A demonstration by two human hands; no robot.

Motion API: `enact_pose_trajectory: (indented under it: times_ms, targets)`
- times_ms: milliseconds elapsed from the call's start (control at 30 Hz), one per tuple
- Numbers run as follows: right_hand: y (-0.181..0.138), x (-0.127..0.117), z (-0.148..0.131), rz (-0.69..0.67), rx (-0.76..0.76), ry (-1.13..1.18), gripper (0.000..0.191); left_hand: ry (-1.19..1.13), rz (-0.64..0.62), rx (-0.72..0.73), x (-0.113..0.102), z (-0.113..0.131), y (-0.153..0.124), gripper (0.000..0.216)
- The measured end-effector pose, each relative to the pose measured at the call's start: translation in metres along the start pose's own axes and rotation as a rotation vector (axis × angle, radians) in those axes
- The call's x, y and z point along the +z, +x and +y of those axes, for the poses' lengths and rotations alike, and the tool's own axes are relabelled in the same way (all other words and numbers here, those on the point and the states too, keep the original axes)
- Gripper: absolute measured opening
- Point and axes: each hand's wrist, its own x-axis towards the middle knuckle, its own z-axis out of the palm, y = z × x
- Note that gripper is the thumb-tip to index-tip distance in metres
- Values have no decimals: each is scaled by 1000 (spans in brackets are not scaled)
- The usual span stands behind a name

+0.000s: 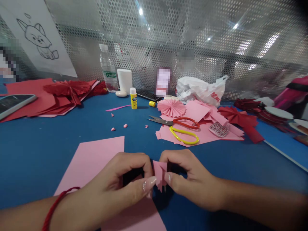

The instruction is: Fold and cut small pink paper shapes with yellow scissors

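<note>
A small piece of folded pink paper (159,172) is pinched between my two hands, just above the blue table. My left hand (130,179) grips its left side between thumb and fingers. On the opposite edge, my right hand (190,179) holds it with thumb and bent fingers. Under my left hand and wrist lies a larger pink sheet (93,160), flat on the table. Beyond my right hand rest open scissors (168,122) with one red and one yellow handle, partly on pink paper.
A glue stick (134,100) stands upright, its yellow cap (152,104) beside it. Farther back are a water bottle (109,70), a white plastic bag (201,89) and a pink paper fan (171,108). Red papers (36,102) and a phone (15,104) lie at left.
</note>
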Motion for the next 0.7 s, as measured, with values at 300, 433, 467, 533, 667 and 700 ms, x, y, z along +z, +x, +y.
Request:
enact_pose_trajectory:
  times_ms: [300,433,467,533,667,700]
  targets:
    - [0,-3,-1,-33,-42,94,6,113,69,-45,2,0,3,31]
    - [-1,-3,0,-32,-14,114,13,120,80,-4,1,-4,3,29]
    - [-2,-3,1,-21,-11,121,18,114,95,10,1,-5,4,29]
    - [-2,-2,1,0,-12,129,23,98,123,33,1,-6,4,31]
    - [-2,-1,2,24,-3,105,16,82,148,7,2,-4,4,31]
    - [-1,-1,3,27,1,109,16,73,158,-1,2,-3,4,31]
